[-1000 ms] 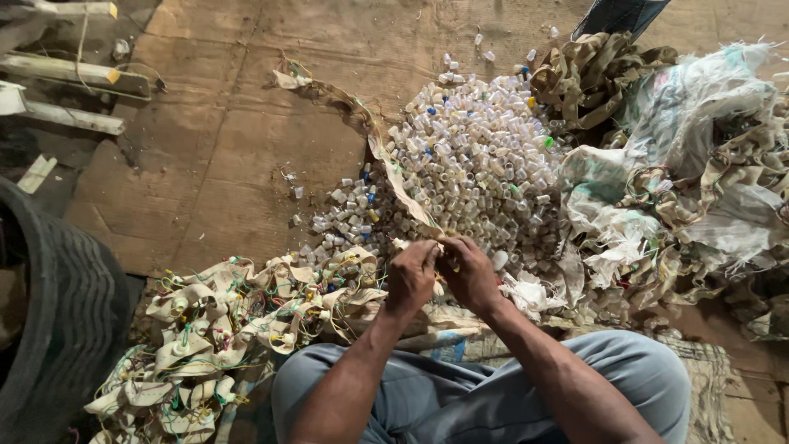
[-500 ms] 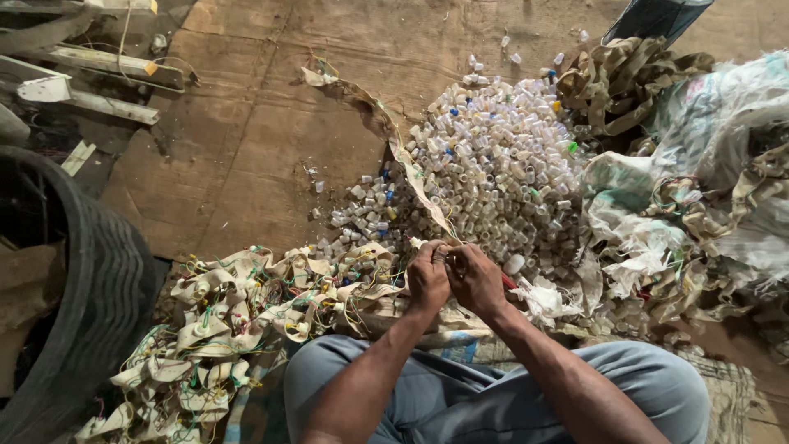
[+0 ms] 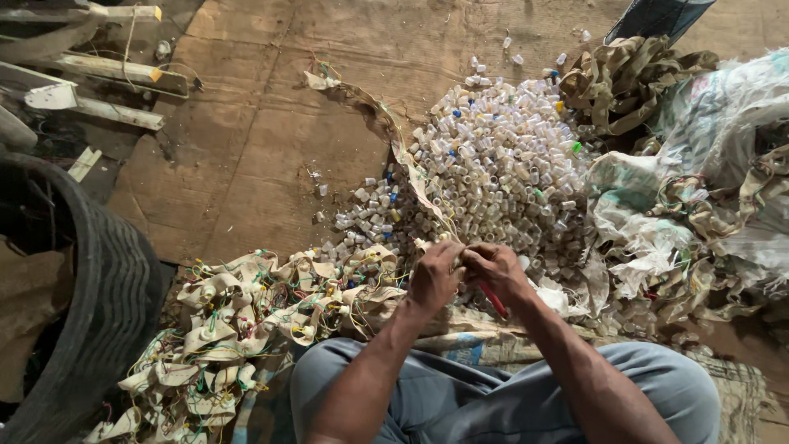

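Dim, even light — sharp at the centre, corners sink into shadow, edges slightly bowed.

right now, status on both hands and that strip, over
Left hand and right hand both pinching the tan strip. Red tool under right hand. Pile of small caps just beyond.

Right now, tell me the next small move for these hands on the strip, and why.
Probably draw the strip a little nearer. Both hands, left hand and right hand, pinch its near end, the right also holding a red tool, while the rest trails away across the heap of caps.
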